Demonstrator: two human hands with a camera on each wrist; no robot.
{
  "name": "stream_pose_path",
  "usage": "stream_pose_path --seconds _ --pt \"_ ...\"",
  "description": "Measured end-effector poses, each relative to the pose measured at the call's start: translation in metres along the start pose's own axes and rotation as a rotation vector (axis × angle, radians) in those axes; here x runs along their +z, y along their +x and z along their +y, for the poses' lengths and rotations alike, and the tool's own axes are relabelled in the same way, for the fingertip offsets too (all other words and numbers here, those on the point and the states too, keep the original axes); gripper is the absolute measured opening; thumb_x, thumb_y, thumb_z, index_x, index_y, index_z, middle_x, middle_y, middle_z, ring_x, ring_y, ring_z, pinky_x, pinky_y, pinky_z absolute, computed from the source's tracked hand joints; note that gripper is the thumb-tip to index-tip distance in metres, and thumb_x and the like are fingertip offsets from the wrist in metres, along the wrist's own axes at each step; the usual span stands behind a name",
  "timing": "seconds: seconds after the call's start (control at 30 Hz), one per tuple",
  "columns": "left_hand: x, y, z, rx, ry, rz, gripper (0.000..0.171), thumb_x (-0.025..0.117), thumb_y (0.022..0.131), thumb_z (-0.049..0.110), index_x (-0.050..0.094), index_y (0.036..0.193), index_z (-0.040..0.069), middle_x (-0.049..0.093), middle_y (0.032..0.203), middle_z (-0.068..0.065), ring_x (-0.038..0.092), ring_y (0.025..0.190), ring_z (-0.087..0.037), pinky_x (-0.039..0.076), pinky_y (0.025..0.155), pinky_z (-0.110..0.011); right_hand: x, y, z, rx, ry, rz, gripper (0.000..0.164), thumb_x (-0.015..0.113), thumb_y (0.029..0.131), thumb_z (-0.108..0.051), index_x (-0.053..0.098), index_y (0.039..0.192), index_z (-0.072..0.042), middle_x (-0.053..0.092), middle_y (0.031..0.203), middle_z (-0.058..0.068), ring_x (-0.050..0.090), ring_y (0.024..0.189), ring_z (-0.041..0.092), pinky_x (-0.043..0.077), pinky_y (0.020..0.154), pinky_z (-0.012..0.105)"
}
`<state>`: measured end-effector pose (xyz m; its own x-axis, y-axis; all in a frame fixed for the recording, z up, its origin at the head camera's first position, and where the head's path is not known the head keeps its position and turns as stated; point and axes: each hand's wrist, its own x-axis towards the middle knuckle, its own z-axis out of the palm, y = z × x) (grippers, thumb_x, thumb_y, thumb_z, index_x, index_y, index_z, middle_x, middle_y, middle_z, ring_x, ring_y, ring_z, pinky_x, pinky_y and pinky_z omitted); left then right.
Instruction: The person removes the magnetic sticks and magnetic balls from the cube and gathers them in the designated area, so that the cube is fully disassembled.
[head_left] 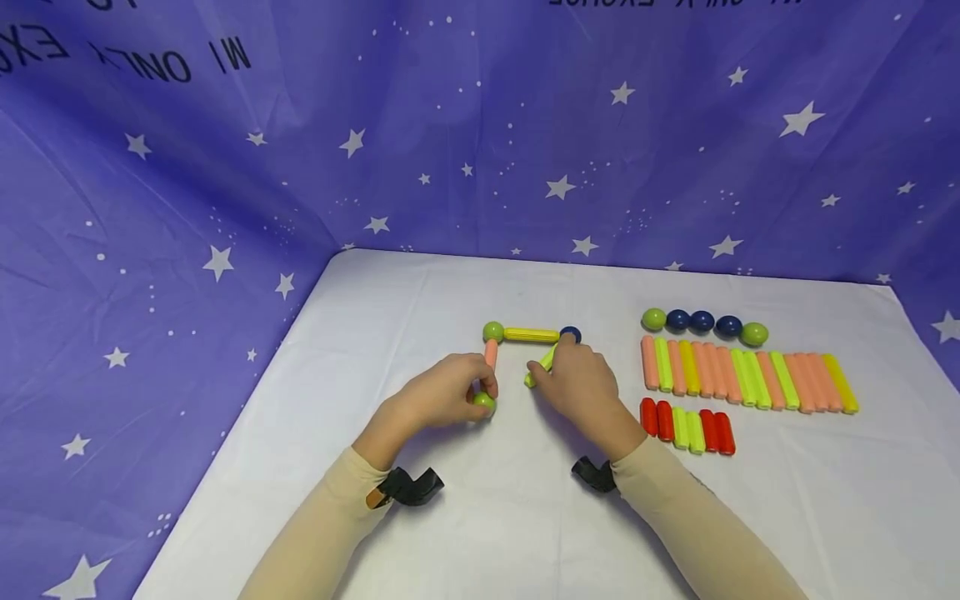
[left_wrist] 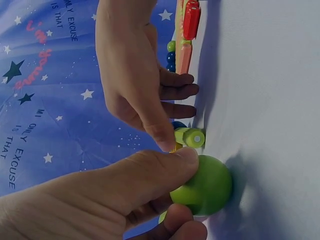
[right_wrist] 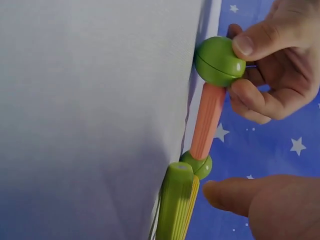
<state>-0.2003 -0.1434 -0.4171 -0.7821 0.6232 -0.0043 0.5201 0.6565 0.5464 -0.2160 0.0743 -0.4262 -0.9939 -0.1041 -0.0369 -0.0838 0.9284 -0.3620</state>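
My left hand (head_left: 450,387) pinches a green ball (head_left: 484,402) on the table, thumb and fingers on its sides. A salmon stick (right_wrist: 207,122) runs from that ball to a second green ball (head_left: 492,332). From there a yellow stick (head_left: 531,335) extends right to a dark blue ball (head_left: 571,332). A lime stick (right_wrist: 175,202) slants toward me beneath my right hand (head_left: 581,383). That hand's index finger touches the blue ball, while its thumb lies over the lime stick without visibly curling round it. The lime stick's far end is hidden.
On the right, green and blue balls (head_left: 702,322) form a row. Below them lie several long sticks (head_left: 750,375) side by side, then short red and lime sticks (head_left: 687,427). A purple starred cloth (head_left: 465,125) rises behind the white table (head_left: 480,533).
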Motion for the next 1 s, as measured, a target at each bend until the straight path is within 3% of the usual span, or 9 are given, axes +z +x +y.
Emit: stream_pose_path --seconds 0.33,0.5,0.57,0.77,1.0 --pt "0.0 0.001 0.001 0.009 0.002 -0.005 0.012 0.075 0.08 0.008 0.067 0.088 0.013 0.061 0.088 0.004 0.058 0.072 -0.01 0.048 0.067 -0.024 0.005 0.002 -0.007 0.021 -0.079 -0.05 0.069 0.066 0.084 -0.041 0.046 0.123 0.012 0.06 0.077 0.015 0.06 0.059 0.027 0.046 0.044 0.039" --pt "-0.002 0.0 0.002 0.0 0.02 -0.007 0.012 0.075 0.08 0.009 0.066 0.088 0.013 0.061 0.087 0.004 0.057 0.073 -0.011 0.048 0.067 -0.024 0.004 -0.004 -0.003 0.018 -0.063 -0.096 0.067 0.066 0.081 -0.03 0.042 0.131 0.008 0.059 0.077 0.014 0.058 0.059 0.027 0.044 0.044 0.039" --pt "-0.002 0.0 0.003 -0.005 0.029 -0.006 0.012 0.075 0.081 0.009 0.067 0.088 0.013 0.061 0.087 0.004 0.056 0.073 -0.01 0.048 0.068 -0.024 0.002 -0.008 0.001 0.004 -0.053 -0.103 0.058 0.065 0.081 -0.024 0.044 0.127 0.006 0.057 0.074 0.013 0.056 0.057 0.027 0.042 0.043 0.038" --pt "-0.002 0.001 0.004 -0.013 0.053 -0.009 0.012 0.076 0.081 0.011 0.067 0.09 0.013 0.062 0.089 0.005 0.054 0.074 -0.007 0.047 0.07 -0.024 -0.01 -0.024 0.022 -0.045 0.036 -0.126 0.025 0.06 0.088 -0.02 0.053 0.107 -0.004 0.055 0.069 0.007 0.052 0.055 0.023 0.041 0.047 0.032" --pt "-0.002 0.0 0.004 -0.022 0.066 -0.013 0.012 0.076 0.081 0.012 0.067 0.09 0.014 0.061 0.089 0.006 0.054 0.075 -0.007 0.047 0.07 -0.024 -0.046 -0.036 0.07 -0.117 0.195 -0.037 0.029 0.063 0.092 -0.024 0.06 0.116 -0.007 0.061 0.078 0.004 0.054 0.059 0.018 0.045 0.054 0.032"
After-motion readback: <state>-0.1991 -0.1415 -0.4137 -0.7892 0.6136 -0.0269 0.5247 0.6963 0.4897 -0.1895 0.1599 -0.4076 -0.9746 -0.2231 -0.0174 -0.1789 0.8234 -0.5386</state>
